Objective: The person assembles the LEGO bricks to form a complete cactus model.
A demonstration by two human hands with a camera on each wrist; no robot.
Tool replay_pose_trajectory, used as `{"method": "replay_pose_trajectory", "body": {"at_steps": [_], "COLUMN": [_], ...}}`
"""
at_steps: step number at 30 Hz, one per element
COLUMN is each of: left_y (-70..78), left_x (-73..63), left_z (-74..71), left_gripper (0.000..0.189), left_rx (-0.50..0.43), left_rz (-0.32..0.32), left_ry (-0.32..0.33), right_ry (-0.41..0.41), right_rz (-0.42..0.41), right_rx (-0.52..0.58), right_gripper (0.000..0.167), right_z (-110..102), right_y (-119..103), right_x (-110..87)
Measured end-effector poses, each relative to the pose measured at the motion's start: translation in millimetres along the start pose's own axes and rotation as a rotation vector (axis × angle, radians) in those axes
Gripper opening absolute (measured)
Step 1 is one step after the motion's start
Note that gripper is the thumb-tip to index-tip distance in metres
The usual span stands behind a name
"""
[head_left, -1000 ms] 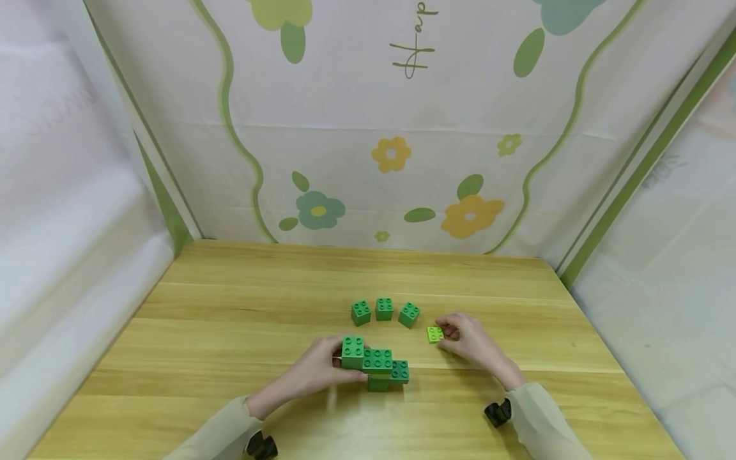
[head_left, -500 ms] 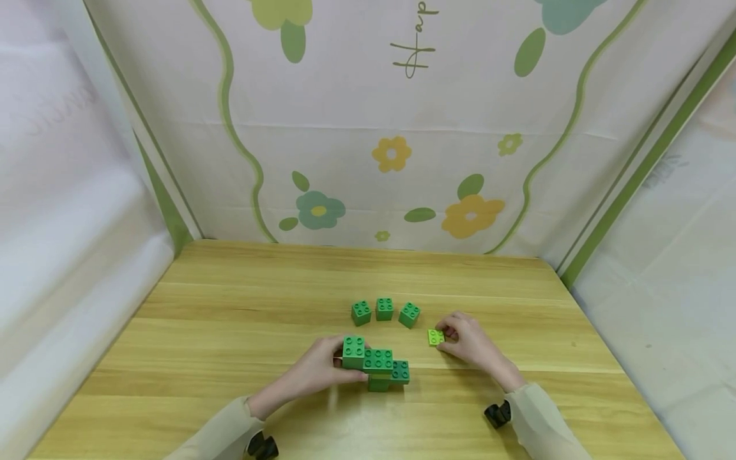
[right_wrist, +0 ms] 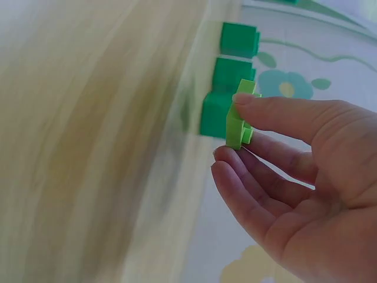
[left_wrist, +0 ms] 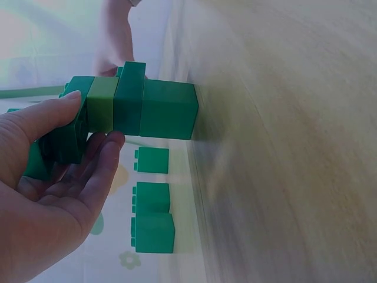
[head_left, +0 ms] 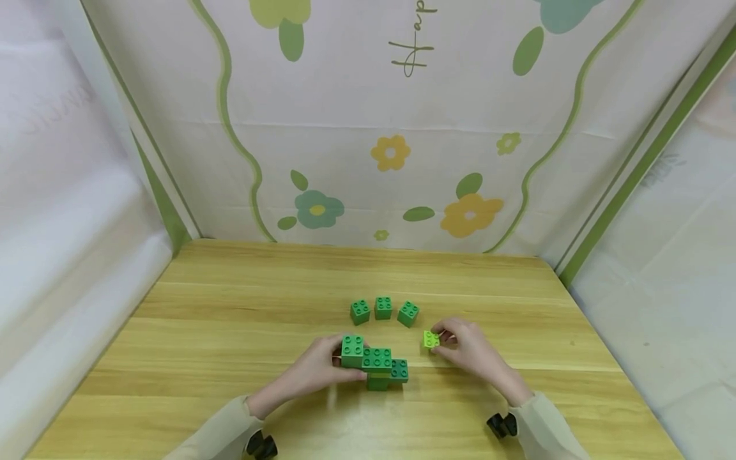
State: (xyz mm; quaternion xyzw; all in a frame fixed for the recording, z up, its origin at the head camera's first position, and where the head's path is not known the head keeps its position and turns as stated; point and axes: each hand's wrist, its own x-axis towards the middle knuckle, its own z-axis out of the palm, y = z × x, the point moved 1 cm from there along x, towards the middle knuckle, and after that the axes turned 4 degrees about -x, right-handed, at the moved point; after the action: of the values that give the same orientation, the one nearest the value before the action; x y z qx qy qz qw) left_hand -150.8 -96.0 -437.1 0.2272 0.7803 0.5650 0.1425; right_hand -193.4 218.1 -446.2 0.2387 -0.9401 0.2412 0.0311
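My left hand (head_left: 319,367) grips a stepped stack of green toy building bricks (head_left: 377,360) in front of me, fingers behind and thumb in front. In the left wrist view the stack (left_wrist: 168,109) shows a lighter green layer among darker ones, its lowest brick close to the tabletop. To the right, my right hand (head_left: 470,348) pinches a thin lime-green brick (head_left: 430,339) between thumb and fingers. The right wrist view shows this lime brick (right_wrist: 237,121) on edge at the fingertips, studs toward the palm, apart from the table surface.
Three loose green bricks stand in a row behind the stack: a left one (head_left: 360,312), a middle one (head_left: 383,308) and a right one (head_left: 408,313). The wooden table (head_left: 259,275) ends at a flowered cloth backdrop (head_left: 345,96), with white cloth at both sides.
My right hand has lifted the lime-green brick from the table and shifted it slightly left and nearer to me. The left hand and the stack have stayed put.
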Motion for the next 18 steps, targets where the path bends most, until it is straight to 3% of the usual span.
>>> {"method": "replay_pose_trajectory", "body": {"at_steps": [9, 18], "left_y": [-0.7, 0.9], "left_x": [0.3, 0.0], "left_z": [-0.5, -0.6], "left_gripper": [0.044, 0.043], "left_rx": [-0.001, 0.011], "left_rz": [-0.005, 0.000], "left_ry": [0.000, 0.000], "right_ry": [0.025, 0.061], "right_rz": [-0.112, -0.241], "right_rx": [-0.013, 0.027], "right_gripper": [0.029, 0.028], "right_z": [-7.3, -8.9], "right_y": [-24.7, -35.3], "right_x": [-6.3, -12.5]}}
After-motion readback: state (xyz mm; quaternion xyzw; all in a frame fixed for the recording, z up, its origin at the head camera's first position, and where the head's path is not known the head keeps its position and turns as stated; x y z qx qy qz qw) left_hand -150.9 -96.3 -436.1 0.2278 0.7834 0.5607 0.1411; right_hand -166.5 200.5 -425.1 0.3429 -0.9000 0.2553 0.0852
